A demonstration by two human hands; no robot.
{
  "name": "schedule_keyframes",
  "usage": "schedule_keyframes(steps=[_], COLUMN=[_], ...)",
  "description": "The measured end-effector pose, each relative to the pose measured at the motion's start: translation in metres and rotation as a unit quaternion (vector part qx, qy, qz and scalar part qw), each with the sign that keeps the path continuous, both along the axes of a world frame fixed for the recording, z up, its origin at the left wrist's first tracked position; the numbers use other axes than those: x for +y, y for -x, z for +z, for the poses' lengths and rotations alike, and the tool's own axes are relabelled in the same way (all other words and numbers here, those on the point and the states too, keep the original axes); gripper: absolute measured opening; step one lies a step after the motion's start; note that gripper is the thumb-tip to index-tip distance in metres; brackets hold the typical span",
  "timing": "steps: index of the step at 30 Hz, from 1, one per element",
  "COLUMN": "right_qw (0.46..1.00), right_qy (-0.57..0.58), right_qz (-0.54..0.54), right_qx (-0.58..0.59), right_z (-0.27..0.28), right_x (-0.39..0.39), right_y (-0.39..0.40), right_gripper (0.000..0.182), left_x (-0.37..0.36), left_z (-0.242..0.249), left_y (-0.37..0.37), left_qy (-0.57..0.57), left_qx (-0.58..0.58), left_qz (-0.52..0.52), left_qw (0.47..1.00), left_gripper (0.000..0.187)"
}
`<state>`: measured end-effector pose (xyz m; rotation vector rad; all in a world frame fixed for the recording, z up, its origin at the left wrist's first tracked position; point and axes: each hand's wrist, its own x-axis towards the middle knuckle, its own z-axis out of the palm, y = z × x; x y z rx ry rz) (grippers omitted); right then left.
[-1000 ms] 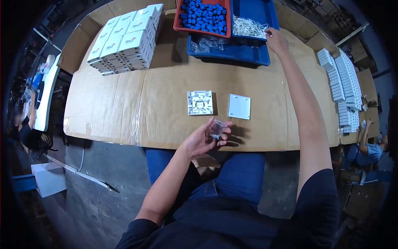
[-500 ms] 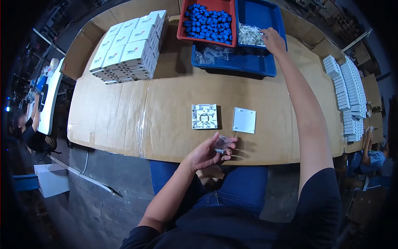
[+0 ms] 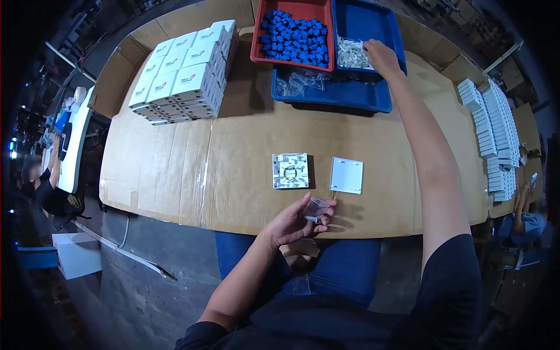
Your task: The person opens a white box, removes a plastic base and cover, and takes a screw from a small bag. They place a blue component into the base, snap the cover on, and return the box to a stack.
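Observation:
My left hand (image 3: 296,221) is closed round a small clear plastic bag (image 3: 318,206), with a small light-coloured piece at its lower end. My right hand (image 3: 382,59) reaches into the blue tray (image 3: 367,20) at the back, fingertips pinched down at a pile of small white pieces (image 3: 351,53). Whether one is between those fingers is hidden. Beyond my left hand, a square white box (image 3: 290,171) lies with its inner side up, a round opening in its middle. To its right rests a flat white cover (image 3: 346,175).
A red tray (image 3: 256,46) holds many blue clips (image 3: 294,38). Under it, another blue tray (image 3: 361,100) contains clear bags (image 3: 300,83). Stacked white boxes (image 3: 189,79) stand back left; more white stacks (image 3: 490,131) line the right edge. Co-workers sit at both sides.
The view has shifted slightly, so the table's things appear a little lower. My right hand has shifted slightly left over the white pieces; my left hand keeps the bag.

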<state>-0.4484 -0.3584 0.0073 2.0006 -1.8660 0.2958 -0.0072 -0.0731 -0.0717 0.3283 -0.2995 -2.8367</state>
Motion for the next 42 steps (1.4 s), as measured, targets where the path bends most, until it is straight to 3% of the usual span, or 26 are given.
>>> schedule_keyframes(steps=[5, 7, 8, 9, 12, 16, 19, 25, 32, 42], right_qw=[0.997, 0.968, 0.939, 0.832, 0.695, 0.672, 0.708, 0.708, 0.714, 0.79], right_qy=[0.067, 0.101, 0.117, 0.106, 0.061, 0.005, -0.051, -0.193, -0.255, -0.354], right_qz=[0.02, -0.006, -0.018, 0.05, 0.109, 0.144, 0.123, 0.089, 0.07, 0.124], right_qx=[-0.037, -0.231, -0.324, -0.542, -0.708, -0.726, -0.694, -0.673, -0.648, -0.486], right_z=[0.01, 0.021, 0.028, 0.029, 0.076, 0.08, 0.062, -0.002, 0.001, 0.023], right_x=[0.01, 0.017, 0.019, 0.018, 0.084, 0.168, 0.232, 0.317, 0.339, 0.317], right_y=[-0.003, -0.011, -0.014, -0.008, -0.057, -0.104, -0.155, -0.213, -0.232, -0.237], right_gripper=[0.021, 0.023, 0.024, 0.023, 0.022, 0.025, 0.021, 0.01, 0.013, 0.014], left_x=[0.0, 0.001, 0.002, 0.002, 0.005, 0.006, 0.007, 0.008, 0.01, 0.012], left_z=[-0.002, -0.002, -0.003, -0.003, -0.005, -0.009, -0.006, -0.01, -0.009, -0.01], left_y=[0.0, -0.002, -0.002, -0.001, -0.001, -0.001, -0.003, -0.004, -0.005, -0.008], left_qy=[0.004, 0.008, 0.011, 0.015, -0.002, 0.011, 0.014, 0.025, 0.04, 0.05], left_qx=[0.003, 0.005, 0.004, 0.005, 0.016, -0.004, -0.007, 0.029, -0.006, -0.004], left_qz=[0.002, 0.007, 0.01, 0.013, 0.022, 0.031, 0.029, 0.037, 0.054, 0.047], left_qw=[1.0, 1.0, 1.0, 1.0, 1.0, 0.999, 0.999, 0.999, 0.998, 0.998], left_gripper=[0.067, 0.067, 0.066, 0.066, 0.065, 0.065, 0.065, 0.066, 0.055, 0.051])
